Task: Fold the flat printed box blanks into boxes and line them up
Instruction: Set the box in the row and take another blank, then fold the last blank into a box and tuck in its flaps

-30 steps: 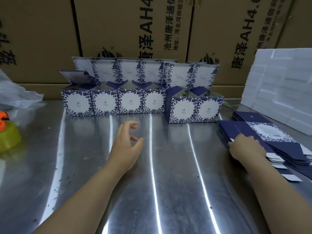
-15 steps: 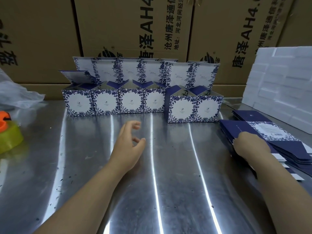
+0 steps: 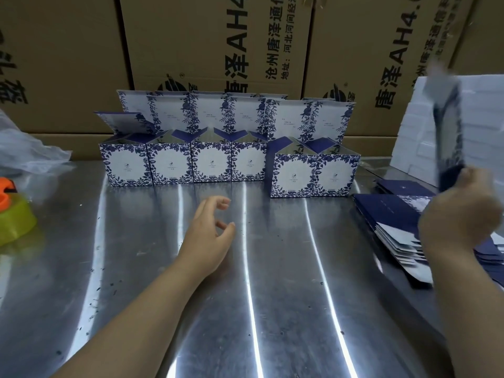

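Several folded blue-and-white floral boxes (image 3: pixel 210 162) stand in a row at the back of the steel table (image 3: pixel 272 282), lids up; two more (image 3: pixel 313 174) stand slightly forward at the row's right end. A stack of flat dark-blue blanks (image 3: pixel 387 211) lies at the right. My right hand (image 3: pixel 458 216) grips one flat blank (image 3: pixel 447 124) by its lower end and holds it upright above the stack, blurred by motion. My left hand (image 3: pixel 210 236) hovers over the table's middle with fingers loosely curled, holding nothing.
Large brown cartons (image 3: pixel 218 55) wall off the back. White foam slabs (image 3: pixel 480 126) are stacked at the far right. A yellow-green tape dispenser with an orange part (image 3: pixel 13 214) and a crumpled plastic bag (image 3: pixel 27 148) sit at the left.
My right hand has lifted one blank off the stack and swung it upright. My left hand has stayed nearly in place.
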